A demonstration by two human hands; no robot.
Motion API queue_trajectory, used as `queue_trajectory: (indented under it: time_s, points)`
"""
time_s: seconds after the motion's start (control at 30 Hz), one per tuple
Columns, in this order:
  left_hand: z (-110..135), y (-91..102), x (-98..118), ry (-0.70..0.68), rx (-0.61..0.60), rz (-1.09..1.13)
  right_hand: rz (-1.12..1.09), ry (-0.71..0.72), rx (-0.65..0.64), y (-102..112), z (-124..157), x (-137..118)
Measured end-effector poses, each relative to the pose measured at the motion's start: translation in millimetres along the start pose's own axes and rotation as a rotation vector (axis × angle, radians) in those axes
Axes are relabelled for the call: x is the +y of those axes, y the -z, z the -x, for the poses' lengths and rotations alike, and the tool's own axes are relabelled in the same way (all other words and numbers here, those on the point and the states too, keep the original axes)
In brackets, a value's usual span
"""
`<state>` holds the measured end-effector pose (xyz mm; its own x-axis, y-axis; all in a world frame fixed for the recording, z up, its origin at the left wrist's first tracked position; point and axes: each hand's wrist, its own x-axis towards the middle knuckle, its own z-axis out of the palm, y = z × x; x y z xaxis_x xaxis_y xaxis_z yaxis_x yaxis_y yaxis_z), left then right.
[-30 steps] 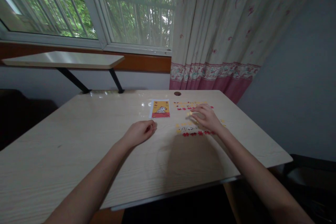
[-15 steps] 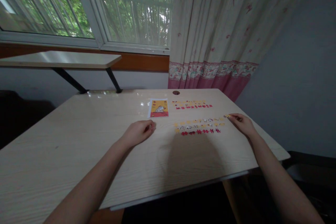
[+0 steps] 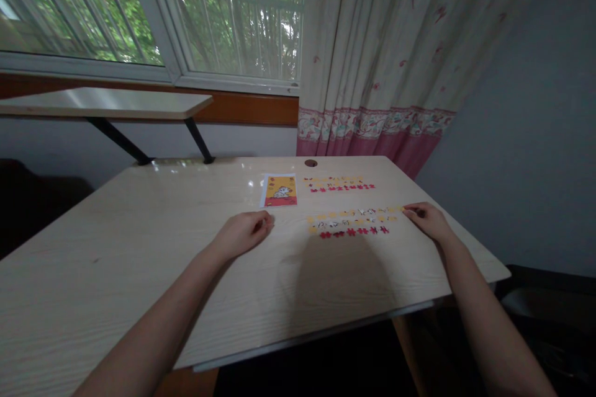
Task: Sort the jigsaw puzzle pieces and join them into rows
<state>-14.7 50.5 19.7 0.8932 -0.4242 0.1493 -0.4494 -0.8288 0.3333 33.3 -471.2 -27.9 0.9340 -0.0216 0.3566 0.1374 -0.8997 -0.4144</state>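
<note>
- Head view, lower centre: front edge of desk.
- Centre: left hand loosely curled, nothing visible inside; broad desk surface leftward.
- Right: right hand, fingertips close together at yellow puzzle piece; cannot tell if gripped.
- Mid-frame: picture card, far puzzle rows, below back edge.

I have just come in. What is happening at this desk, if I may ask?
A person's right hand has its fingertips at a yellow puzzle piece at the right end of the nearer rows of pieces; whether it grips it is unclear. The left hand lies loosely curled on the desk, with nothing visible in it. Beyond it lies a picture card, and farther rows lie to the card's right.
</note>
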Motion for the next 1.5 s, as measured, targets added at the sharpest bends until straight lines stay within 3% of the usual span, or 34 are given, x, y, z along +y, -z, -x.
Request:
queue_trajectory:
  time_s: [0.17, 0.37, 0.7, 1.03, 1.5]
  points:
    - [0.6, -0.8, -0.2, 0.004, 0.014, 0.002, 0.024, -0.050, 0.032, 3.7, 4.1, -6.7]
    - [0.5, -1.4, -1.8, -0.014, 0.007, -0.003, 0.025, 0.066, -0.009, 1.1, 1.2, -8.9]
    - [0.4, -2.3, -4.1, -0.019, 0.001, 0.004, 0.014, 0.103, -0.028, -0.9, 2.2, -15.8]
    - [-0.2, -1.7, -2.4, -0.013, 0.004, -0.003, 0.117, 0.049, 0.017, -0.9, 2.5, -30.1]
    - [-0.4, -2.2, -2.8, -0.022, 0.002, 0.006, 0.186, 0.094, -0.007, -1.9, 1.7, -30.3]
